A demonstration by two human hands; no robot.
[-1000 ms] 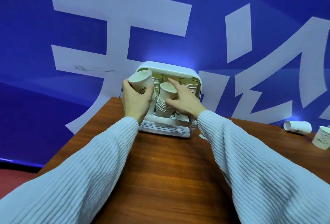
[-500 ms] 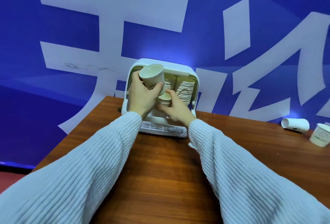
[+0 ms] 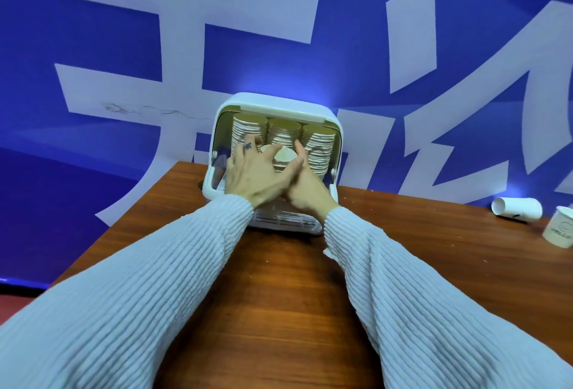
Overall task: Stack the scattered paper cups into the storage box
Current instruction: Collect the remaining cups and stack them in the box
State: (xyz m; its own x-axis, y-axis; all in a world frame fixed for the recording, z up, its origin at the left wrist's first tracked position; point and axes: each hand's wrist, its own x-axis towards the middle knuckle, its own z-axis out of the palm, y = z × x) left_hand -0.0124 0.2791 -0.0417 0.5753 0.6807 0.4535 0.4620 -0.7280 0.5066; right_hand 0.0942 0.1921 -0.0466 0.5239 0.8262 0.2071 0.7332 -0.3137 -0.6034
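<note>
Since half a second ago the left hand (image 3: 248, 176) has dropped from chest-high in the box opening, where it held a single cup upright, down to the front stack, and both hands now meet over it. Behind everything stands a blue wall with large white characters (image 3: 186, 32); in front of it runs the brown wooden table (image 3: 279, 311), crossed by two pale ribbed-knit sleeves (image 3: 148, 295). At the far edge of the table sits the white plastic storage box with rounded corners (image 3: 276, 103), its open front facing the person. Three tall stacks of white paper cups (image 3: 283, 131) stand side by side at the back of the box, long axes upright and tipped slightly away. A shorter front stack of paper cups (image 3: 283, 157) stands before them, mouth up, between the two hands. The left hand's fingers are spread across its left side, thumb stretched right toward the rim; the right hand (image 3: 305, 191) curls round its right side, index finger raised along the cups. Whether either hand truly grips the stack cannot be told. Far right on the table lie a toppled white paper cup (image 3: 516, 208), long axis left to right with its mouth to the left, and just beside it an upright white paper cup (image 3: 559, 230).
</note>
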